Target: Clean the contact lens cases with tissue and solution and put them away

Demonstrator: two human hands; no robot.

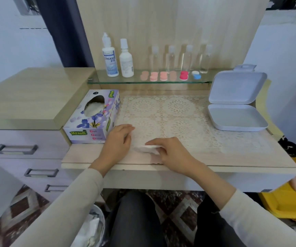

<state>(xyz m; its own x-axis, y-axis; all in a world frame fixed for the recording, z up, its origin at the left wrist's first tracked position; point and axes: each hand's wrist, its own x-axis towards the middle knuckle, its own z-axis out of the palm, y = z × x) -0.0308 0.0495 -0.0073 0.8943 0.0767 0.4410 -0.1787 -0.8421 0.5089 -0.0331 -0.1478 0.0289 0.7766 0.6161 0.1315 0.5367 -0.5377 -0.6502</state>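
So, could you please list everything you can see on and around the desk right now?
lace mat: one, cream, middle of the desk
tissue box: one, lilac with flowers, left of the lace mat
glass shelf: one, clear, back of the desk
solution bottles: two, white, left end of the shelf
clear bottles: four, transparent, row along the shelf back
lens cases: six, four peach-pink, one red, one blue-and-white, shelf front
storage box: one, pale grey, lid open, right of the mat
tissue: one, white, folded, desk front
waste bin: one, holding crumpled tissue, floor at left
left hand: resting on the desk beside the tissue box
right hand: pinching the tissue
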